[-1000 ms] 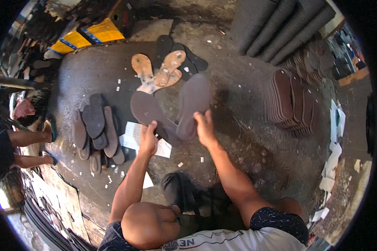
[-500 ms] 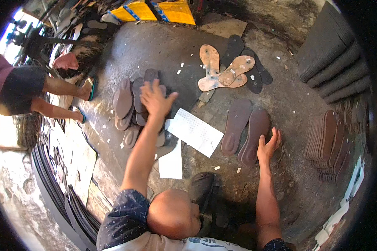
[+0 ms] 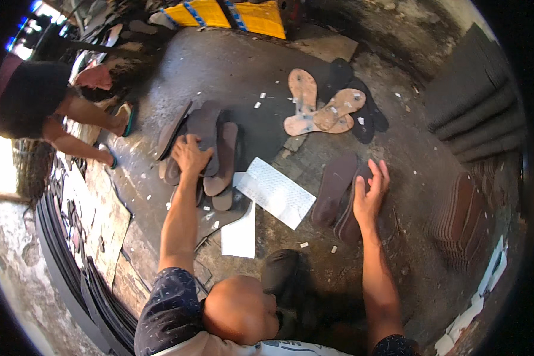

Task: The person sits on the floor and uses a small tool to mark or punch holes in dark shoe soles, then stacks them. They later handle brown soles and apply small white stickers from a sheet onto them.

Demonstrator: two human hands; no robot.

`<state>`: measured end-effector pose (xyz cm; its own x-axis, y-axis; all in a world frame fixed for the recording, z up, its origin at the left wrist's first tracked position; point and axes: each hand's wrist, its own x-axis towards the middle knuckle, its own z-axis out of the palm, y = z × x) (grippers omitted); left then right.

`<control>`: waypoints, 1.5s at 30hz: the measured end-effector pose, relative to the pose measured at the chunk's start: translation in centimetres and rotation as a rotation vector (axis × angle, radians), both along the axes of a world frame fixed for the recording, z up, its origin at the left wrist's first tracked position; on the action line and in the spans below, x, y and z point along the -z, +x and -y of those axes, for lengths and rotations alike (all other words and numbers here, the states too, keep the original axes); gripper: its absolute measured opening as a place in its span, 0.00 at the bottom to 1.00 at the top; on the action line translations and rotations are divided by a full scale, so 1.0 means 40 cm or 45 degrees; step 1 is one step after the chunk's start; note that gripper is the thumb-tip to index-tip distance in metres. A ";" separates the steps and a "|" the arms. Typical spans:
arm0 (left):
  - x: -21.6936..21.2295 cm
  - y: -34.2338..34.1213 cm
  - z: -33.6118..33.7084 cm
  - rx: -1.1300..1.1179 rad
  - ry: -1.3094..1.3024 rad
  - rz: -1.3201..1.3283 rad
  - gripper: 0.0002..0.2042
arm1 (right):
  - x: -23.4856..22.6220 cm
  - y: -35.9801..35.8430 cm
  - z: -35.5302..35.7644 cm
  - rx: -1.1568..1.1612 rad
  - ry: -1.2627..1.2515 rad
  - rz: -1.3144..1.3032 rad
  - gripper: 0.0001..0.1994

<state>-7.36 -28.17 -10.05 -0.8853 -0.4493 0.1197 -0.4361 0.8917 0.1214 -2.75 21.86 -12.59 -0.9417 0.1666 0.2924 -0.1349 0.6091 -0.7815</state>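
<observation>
Left hand [image 3: 191, 155]: bent over the sole pile [image 3: 228, 148] on the floor [image 3: 213, 56]; the fingers hide whether any sole is pinched.
Right hand [image 3: 371, 193]: fingers loosely spread, clasping nothing, at the outer side of the brown sole pair [image 3: 331, 193]; whether it touches is unclear.
Pile handling: best to slide the fingertips under one edge, set the thumb on top, and separate layers without dragging neighbours.
Pair handling: a light palm against the outer side should keep both edges level; pressing could skew them.
Pile direction: soles run mostly away from the person; the leaning sole [image 3: 173, 132] at its left tilts on edge, its long axis slanting toward upper right.
Pair direction: side by side, right of the patterned sheet [image 3: 277, 193], long axes running away and slightly right, broader ends seemingly farther off.
</observation>
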 end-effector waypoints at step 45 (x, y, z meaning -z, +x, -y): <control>0.119 0.005 -0.154 0.413 0.031 0.138 0.48 | 0.040 0.089 -0.153 0.329 -0.599 0.855 0.45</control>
<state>-7.18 -22.03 -14.80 -0.9896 -0.1435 0.0100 -0.1415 0.9835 0.1126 0.81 27.98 -14.17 -0.8062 0.3636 -0.4667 0.5449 0.1494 -0.8251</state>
